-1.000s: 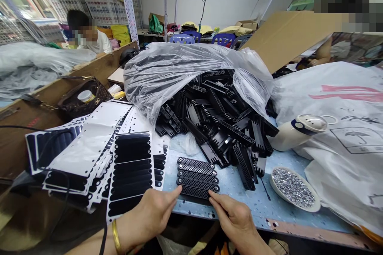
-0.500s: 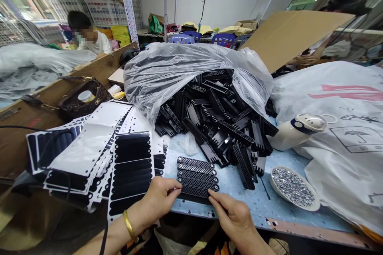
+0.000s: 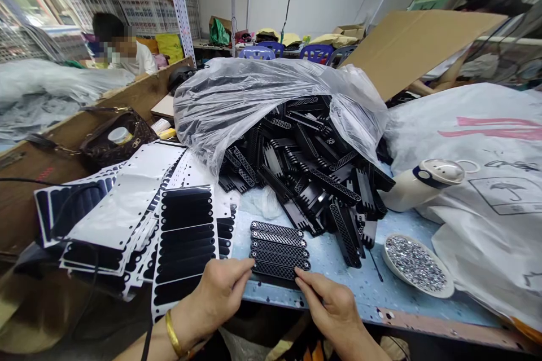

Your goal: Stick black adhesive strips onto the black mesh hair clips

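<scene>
Several black textured strips (image 3: 278, 248) lie side by side on the blue table (image 3: 266, 291). My left hand (image 3: 222, 287) is at the left end of the lowest strip, fingers pressed together. At that strip's right end, my right hand (image 3: 332, 304) has its thumb and forefinger closed near the corner. Whether either hand pinches anything is too small to tell. Left of them lies a white sheet with black rounded strips (image 3: 186, 237). Behind, a pile of black plastic pieces (image 3: 305, 163) spills from a clear plastic bag (image 3: 237, 90).
On the right are a bowl of small shiny pieces (image 3: 415, 265), a cream bottle (image 3: 423, 180) and a large white bag (image 3: 499, 180). A brown handbag (image 3: 114, 138) is at the left. A person (image 3: 127, 53) sits at the far left; cardboard (image 3: 423, 45) stands behind.
My left hand has shifted slightly left and up along the end of the strips. My right hand stays in place. The far-right person's hand by the cardboard has moved.
</scene>
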Action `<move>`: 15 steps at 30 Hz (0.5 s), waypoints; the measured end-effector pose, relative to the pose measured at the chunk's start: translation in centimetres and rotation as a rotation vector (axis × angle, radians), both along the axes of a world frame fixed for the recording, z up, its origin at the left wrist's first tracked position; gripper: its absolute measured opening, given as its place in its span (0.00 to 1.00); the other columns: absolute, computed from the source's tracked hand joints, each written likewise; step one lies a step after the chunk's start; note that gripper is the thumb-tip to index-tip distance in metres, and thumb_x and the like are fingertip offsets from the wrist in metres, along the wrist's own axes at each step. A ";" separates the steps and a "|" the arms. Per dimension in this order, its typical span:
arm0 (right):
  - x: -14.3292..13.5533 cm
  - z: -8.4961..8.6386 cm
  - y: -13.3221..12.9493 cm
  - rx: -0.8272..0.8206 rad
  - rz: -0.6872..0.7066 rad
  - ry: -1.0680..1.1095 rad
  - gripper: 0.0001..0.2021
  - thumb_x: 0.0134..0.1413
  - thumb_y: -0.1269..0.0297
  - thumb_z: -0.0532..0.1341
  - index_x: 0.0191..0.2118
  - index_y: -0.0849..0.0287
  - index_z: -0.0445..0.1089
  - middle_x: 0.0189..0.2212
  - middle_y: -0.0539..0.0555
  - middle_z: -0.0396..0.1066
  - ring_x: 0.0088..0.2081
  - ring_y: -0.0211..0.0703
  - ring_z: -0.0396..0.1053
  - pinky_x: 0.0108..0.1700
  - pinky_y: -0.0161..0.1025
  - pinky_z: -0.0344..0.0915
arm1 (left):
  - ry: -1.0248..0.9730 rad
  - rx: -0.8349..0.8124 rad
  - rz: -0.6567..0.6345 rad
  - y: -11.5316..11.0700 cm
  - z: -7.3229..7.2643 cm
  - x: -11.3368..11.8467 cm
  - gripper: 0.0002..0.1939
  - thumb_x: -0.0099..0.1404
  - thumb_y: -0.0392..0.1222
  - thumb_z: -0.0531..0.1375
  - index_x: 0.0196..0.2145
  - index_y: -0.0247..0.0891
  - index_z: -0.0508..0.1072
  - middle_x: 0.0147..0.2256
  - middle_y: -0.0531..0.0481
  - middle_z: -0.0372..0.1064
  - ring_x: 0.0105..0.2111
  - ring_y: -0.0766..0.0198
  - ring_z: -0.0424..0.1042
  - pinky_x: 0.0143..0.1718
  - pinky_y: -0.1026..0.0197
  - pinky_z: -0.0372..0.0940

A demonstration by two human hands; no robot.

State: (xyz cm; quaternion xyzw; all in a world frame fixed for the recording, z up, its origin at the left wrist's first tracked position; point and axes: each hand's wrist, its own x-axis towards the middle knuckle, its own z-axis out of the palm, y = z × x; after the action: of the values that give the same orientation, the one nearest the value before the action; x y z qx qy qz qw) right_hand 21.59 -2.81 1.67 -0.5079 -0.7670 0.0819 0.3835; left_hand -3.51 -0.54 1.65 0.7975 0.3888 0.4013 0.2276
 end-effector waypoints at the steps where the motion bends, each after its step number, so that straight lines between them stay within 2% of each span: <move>1: 0.0 0.0 0.0 0.004 0.001 -0.004 0.13 0.62 0.67 0.57 0.39 0.57 0.80 0.30 0.54 0.82 0.30 0.44 0.81 0.32 0.34 0.78 | 0.021 0.030 -0.013 -0.1 0.0 -0.1 0.16 0.68 0.30 0.53 0.50 0.36 0.75 0.33 0.45 0.80 0.30 0.63 0.79 0.33 0.66 0.71; 3: 0.0 0.1 0.0 0.002 0.003 -0.007 0.13 0.62 0.67 0.57 0.39 0.56 0.80 0.30 0.54 0.82 0.30 0.44 0.81 0.32 0.34 0.78 | 0.097 0.097 -0.029 -0.2 0.0 -0.3 0.18 0.69 0.29 0.51 0.52 0.34 0.73 0.30 0.45 0.79 0.26 0.63 0.78 0.29 0.65 0.70; 7: 0.0 0.1 0.0 -0.002 0.009 -0.010 0.12 0.62 0.68 0.57 0.39 0.57 0.80 0.30 0.53 0.82 0.29 0.44 0.81 0.32 0.34 0.78 | 0.226 0.246 -0.020 -0.1 0.1 -0.5 0.19 0.68 0.27 0.48 0.49 0.32 0.73 0.21 0.50 0.72 0.18 0.64 0.70 0.20 0.65 0.63; 12: 0.0 0.0 0.0 0.000 -0.002 -0.011 0.13 0.63 0.68 0.56 0.39 0.57 0.80 0.30 0.54 0.82 0.30 0.45 0.81 0.32 0.34 0.77 | 0.223 0.308 0.001 0.0 -0.1 -0.5 0.16 0.70 0.27 0.49 0.47 0.33 0.73 0.20 0.52 0.70 0.17 0.65 0.68 0.20 0.65 0.59; 15: 0.0 0.1 -0.1 0.004 0.005 -0.021 0.12 0.63 0.68 0.56 0.40 0.58 0.79 0.30 0.54 0.82 0.30 0.44 0.81 0.33 0.34 0.77 | 0.273 0.343 0.002 -0.2 -0.6 -0.4 0.16 0.69 0.27 0.49 0.49 0.32 0.71 0.20 0.53 0.69 0.16 0.65 0.66 0.19 0.63 0.58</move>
State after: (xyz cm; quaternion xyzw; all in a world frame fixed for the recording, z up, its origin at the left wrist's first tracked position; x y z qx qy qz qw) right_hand 21.60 -2.88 1.73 -0.5060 -0.7724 0.0763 0.3763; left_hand -3.94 -0.79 1.04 0.8712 0.3426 0.3501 0.0333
